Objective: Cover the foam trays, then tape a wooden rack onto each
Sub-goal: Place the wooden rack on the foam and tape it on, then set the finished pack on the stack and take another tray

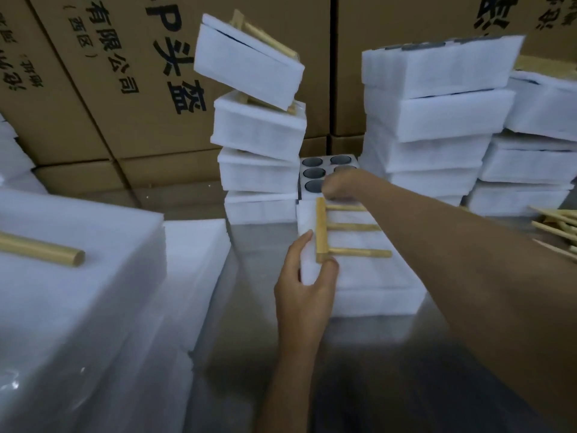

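Note:
A covered white foam tray (368,276) lies on the metal table in front of me. On its lid rests a wooden rack (321,229), a flat bar with three pegs pointing right. My left hand (304,282) grips the tray's near left corner, thumb on the side and a fingertip against the rack's near end. My right hand (338,185) reaches over the tray's far end with fingers curled; what it holds is hidden. Just behind it sits an uncovered foam tray (324,173) with round dark holes.
A leaning stack of finished trays (259,126) rises at centre back, and taller foam stacks (437,120) stand on the right. Loose wooden racks (559,226) lie at the right edge. Foam sheets (93,292) with a wooden peg fill the left. Cardboard boxes (109,73) form the back wall.

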### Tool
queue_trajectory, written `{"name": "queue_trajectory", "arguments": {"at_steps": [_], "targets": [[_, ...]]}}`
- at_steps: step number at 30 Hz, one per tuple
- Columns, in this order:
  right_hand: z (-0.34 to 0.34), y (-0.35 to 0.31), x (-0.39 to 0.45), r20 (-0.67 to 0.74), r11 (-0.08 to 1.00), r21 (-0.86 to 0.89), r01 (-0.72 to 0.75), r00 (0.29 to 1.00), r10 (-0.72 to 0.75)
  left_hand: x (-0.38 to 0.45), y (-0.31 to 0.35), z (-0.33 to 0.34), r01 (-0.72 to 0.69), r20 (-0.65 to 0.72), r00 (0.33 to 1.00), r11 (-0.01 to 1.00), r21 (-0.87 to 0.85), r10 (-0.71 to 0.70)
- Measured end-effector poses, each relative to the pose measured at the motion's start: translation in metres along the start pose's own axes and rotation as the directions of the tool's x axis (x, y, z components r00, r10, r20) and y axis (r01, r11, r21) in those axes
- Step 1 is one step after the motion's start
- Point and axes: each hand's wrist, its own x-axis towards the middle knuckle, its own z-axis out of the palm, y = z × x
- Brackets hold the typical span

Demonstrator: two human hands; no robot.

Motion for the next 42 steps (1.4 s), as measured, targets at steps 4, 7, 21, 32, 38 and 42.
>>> {"name": "queue_trajectory", "arguments": {"at_steps": [4, 7, 21, 32, 38, 42], "targets": [[-0.006, 0.000, -0.001, -0.048, 0.992, -0.052, 0.116, 0.992, -0.118, 0.002, 0.002, 0.000, -0.006, 0.023, 1.000, 1.000, 0.003, 0.006], [-0.022, -0.004, -0.013, -0.157, 0.964, 0.128, 0.232, 0.965, -0.211, 0.000, 0.003, 0.000, -0.018, 0.026, 0.999, 1.000, -0.015, 0.019], [-0.009, 0.010, -0.035, -0.357, 0.513, 0.815, 0.269, 0.931, 0.079, 0.002, 0.008, -0.012, 0.014, 0.176, 0.984, 1.000, -0.005, -0.013], [-0.034, 0.011, -0.106, -0.522, 0.278, 0.829, 0.486, 0.850, 0.073, -0.005, 0.001, -0.030, -0.069, 0.337, 0.941, 0.983, 0.171, 0.008], [-0.030, 0.034, -0.167, -0.523, 0.252, 0.822, 0.511, 0.852, -0.024, 0.003, 0.005, -0.012, -0.083, 0.205, 0.978, 0.972, 0.219, 0.037], [-0.023, 0.055, -0.207, -0.566, 0.303, 0.770, 0.562, 0.820, -0.083, 0.023, 0.008, 0.002, -0.074, 0.189, 0.982, 0.969, 0.234, 0.029]]}}
